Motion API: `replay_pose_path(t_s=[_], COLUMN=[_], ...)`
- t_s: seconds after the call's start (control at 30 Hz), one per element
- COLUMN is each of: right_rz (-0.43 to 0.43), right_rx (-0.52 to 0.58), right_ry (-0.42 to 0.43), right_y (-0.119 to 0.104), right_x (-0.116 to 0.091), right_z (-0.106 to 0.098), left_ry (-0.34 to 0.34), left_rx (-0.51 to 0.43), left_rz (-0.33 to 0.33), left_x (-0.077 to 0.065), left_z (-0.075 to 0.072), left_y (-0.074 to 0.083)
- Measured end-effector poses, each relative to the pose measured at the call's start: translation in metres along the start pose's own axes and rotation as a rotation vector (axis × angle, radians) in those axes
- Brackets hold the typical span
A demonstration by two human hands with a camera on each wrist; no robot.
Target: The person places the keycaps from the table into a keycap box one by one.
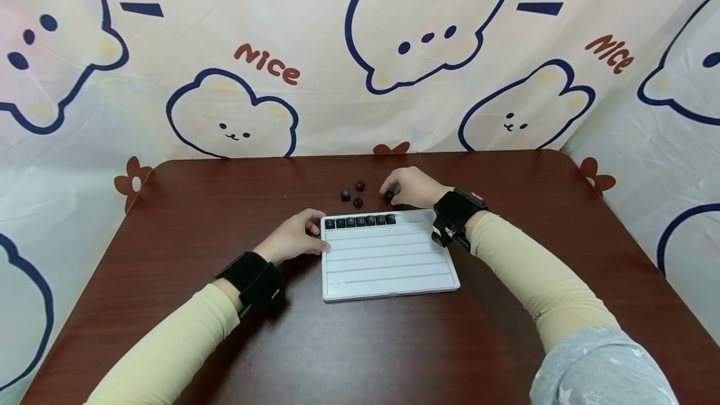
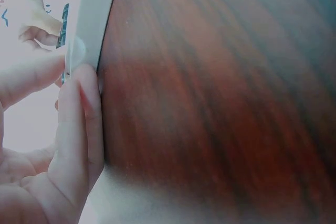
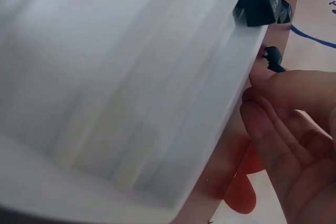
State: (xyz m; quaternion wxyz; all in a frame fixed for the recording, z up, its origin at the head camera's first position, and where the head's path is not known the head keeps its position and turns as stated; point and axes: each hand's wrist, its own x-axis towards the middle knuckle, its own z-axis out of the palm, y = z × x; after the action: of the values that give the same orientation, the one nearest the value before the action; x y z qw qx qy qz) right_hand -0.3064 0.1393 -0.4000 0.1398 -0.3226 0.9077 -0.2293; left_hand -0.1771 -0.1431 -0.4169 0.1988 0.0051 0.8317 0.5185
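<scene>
A white ridged tray (image 1: pixel 388 261) lies on the table, with a row of black keycaps (image 1: pixel 360 222) along its far edge from the left corner. My left hand (image 1: pixel 292 236) grips the tray's left side near the far corner; thumb and fingertips meet at its edge in the left wrist view. Beyond the tray, my right hand (image 1: pixel 413 187) pinches a black keycap (image 1: pixel 389 195) between thumb and fingers. In the right wrist view this keycap (image 3: pixel 273 59) shows past the thumb tip, partly hidden. Legends on the keycaps in the row are too small to read from the head.
Several loose black keycaps (image 1: pixel 358 202) lie on the brown table (image 1: pixel 225 205) behind the tray, left of my right hand. A patterned white curtain (image 1: pixel 320 17) hangs behind the table's far edge and along both sides.
</scene>
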Motion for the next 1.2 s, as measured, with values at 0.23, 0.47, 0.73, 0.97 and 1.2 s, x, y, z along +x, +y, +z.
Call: replay_pose_path(t_s=[0.23, 0.47, 0.73, 0.97, 1.2], right_rz=[-0.003, -0.03, -0.017, -0.038, -0.044], right_rx=[-0.007, -0.015, 0.038, 0.045, 0.045], right_ry=[-0.009, 0.004, -0.045, -0.041, -0.028], right_y=[-0.008, -0.006, -0.006, -0.01, -0.009], right_x=[-0.014, -0.023, -0.033, -0.039, -0.045], right_z=[-0.009, -0.013, -0.013, -0.012, -0.008], left_ry=[-0.001, 0.001, 0.001, -0.009, -0.011], left_rx=[0.002, -0.001, -0.008, -0.001, 0.0], left_rz=[0.004, 0.003, -0.01, 0.001, 0.007], left_x=[0.0, 0.002, 0.002, 0.001, -0.001], left_z=[-0.002, -0.001, 0.001, -0.001, -0.002], left_y=[0.004, 0.004, -0.001, -0.001, 0.0])
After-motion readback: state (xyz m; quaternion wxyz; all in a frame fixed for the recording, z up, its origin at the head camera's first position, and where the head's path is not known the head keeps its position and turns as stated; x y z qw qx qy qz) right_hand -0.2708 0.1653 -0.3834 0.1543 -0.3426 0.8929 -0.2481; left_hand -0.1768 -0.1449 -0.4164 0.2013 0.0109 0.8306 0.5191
